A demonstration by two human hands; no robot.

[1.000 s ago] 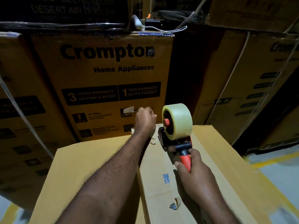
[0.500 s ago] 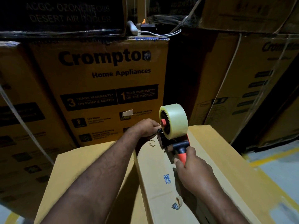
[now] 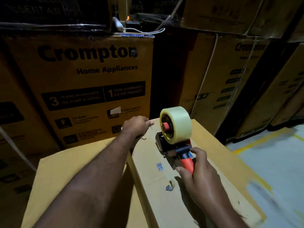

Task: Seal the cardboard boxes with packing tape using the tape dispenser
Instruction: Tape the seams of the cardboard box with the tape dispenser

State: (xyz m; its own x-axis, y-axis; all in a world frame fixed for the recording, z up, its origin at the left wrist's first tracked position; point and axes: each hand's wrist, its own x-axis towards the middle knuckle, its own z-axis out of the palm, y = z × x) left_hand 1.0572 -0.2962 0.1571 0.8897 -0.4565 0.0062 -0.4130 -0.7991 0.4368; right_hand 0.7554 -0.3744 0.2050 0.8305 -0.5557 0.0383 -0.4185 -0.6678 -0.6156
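1. I see no tape strip along the box (image 3: 164, 203) top, though clear tape would be hard to spot in this dim light; I judge the run is only starting, with the whole length toward me left to do.
2. My right hand (image 3: 200, 176) is wrapped tight round the red handle of the tape dispenser (image 3: 174, 137); it sits on the box top near the far edge.
3. My left hand (image 3: 136, 127) is at that far edge, fingers bent; I cannot tell whether they pinch a tape end.
4. Stacked cartons (image 3: 92, 79) stand close behind; open floor (image 3: 271, 162) lies to the right.
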